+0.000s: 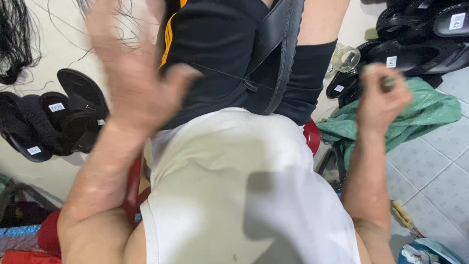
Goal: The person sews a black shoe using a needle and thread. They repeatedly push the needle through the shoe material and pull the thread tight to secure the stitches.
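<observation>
Left hand (pixel 132 68) is up and blurred, fingers spread wide, nothing gripped that can be made out, though a thin black thread (pixel 220 74) runs from near its thumb across the lap. Right hand (pixel 382 98) is curled into a tight fist around something small and greenish-grey poking out the top; too blurry to say what it is.

That thread crosses the black shorts (pixel 215 54) and meets a black sandal (pixel 276 54) that's standing on edge between the person's knees, sole side toward the right leg. It's dark rubbery stuff, with a strap showing near where the thread lands.

Off to the left on the floor sits a little pile of matching black sandals (pixel 58 117) with small white stickers on the footbeds. More of them (pixel 415 39) are stacked top right, next to a clear glass jar (pixel 347 58); can't tell what's in it, if anything. A crumpled green sack (pixel 420 115) lies just under the right fist on the tiled floor (pixel 439 166). The person sits on a red plastic stool (pixel 312 137), wearing a white shirt (pixel 244 195).
</observation>
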